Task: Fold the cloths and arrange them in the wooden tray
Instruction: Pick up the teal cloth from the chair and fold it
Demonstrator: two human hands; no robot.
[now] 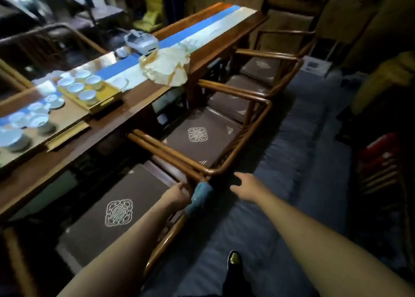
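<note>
A small blue cloth (199, 198) hangs over the wooden rail where two chairs meet, just below the middle of the view. My left hand (176, 195) is against the cloth's left edge, fingers curled at the rail and gripping the cloth; the fingertips are hidden. My right hand (244, 188) hovers just right of the cloth with fingers spread, holding nothing. On the long wooden table, a heap of cream cloths (166, 69) lies on the blue and white runner (125, 70). A yellow wooden tray (107, 100) to its left holds several white cups.
A row of wooden armchairs with brown cushions (202, 137) stands along the table's near side. More white cups and saucers (33, 117) sit at the table's left end. A white appliance (141, 42) stands behind the cloths. Blue carpet (292, 162) covers the floor to the right.
</note>
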